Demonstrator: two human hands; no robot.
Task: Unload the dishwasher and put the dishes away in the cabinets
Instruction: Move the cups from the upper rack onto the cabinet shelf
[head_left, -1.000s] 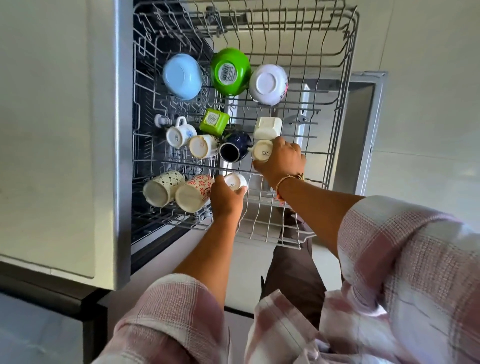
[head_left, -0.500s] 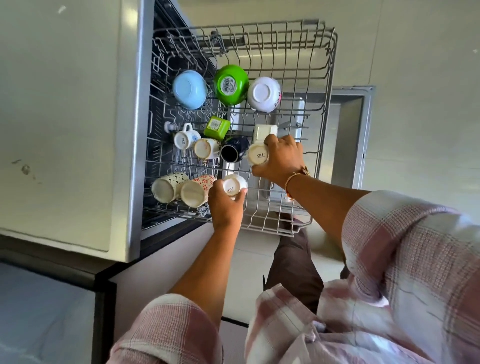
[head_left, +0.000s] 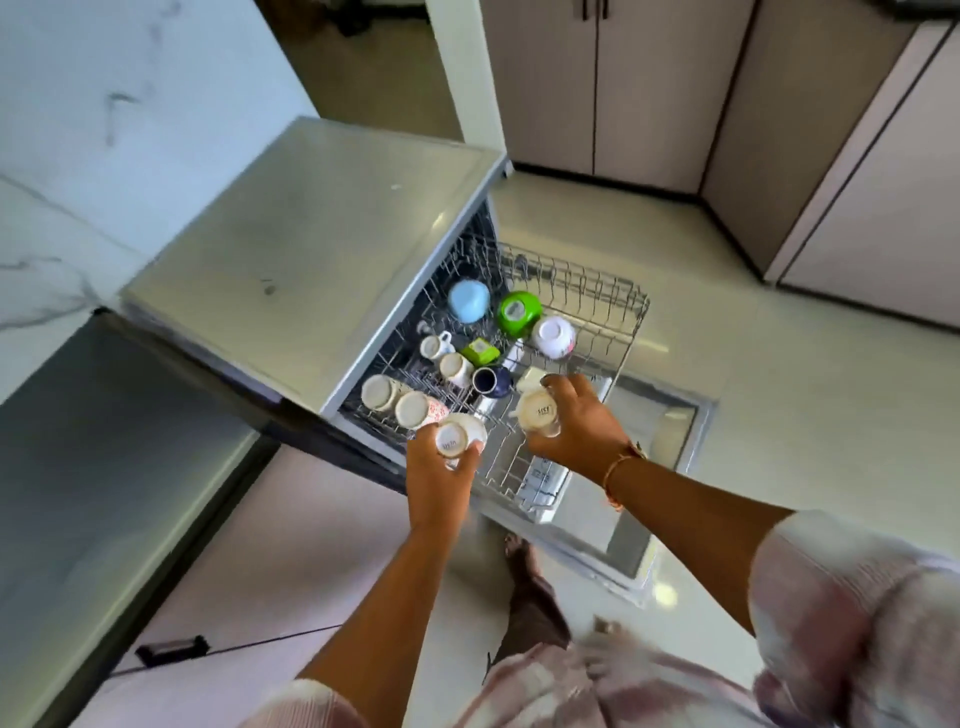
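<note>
The upper dishwasher rack (head_left: 621, 332) stands pulled out over the open dishwasher door (head_left: 660, 431), below the edge of the grey countertop (head_left: 311, 249). The left hand (head_left: 441, 475) is closed around a white cup (head_left: 460, 439), held base-up with printed lettering on its underside, at the 7 o'clock corner of the rack; whether the cup touches the wires cannot be determined. The right hand (head_left: 574, 423) is closed around a second white cup (head_left: 540, 413), also base-up with a printed mark, at about 5 o'clock from the rack centre and above the wires. A gold bangle (head_left: 621, 467) sits on the right wrist. Items remaining in the rack: a light blue bowl (head_left: 469, 300) at 11 o'clock, a green bowl (head_left: 518, 312) just beside it at 12 o'clock, and a white bowl (head_left: 555, 336) at 1 o'clock, all inverted. Nearer the centre lie a small white mug with a handle (head_left: 435, 345), a green square cup (head_left: 480, 351), a cream mug (head_left: 456, 368) and a dark blue mug (head_left: 491, 382). At 9 o'clock two mugs lie on their sides, a patterned white mug (head_left: 379, 392) and a red-flowered mug (head_left: 418, 409), touching each other. Both sleeves (head_left: 852, 613) are pink plaid. Beige cabinet doors (head_left: 597, 88) stand well apart at the far wall
</note>
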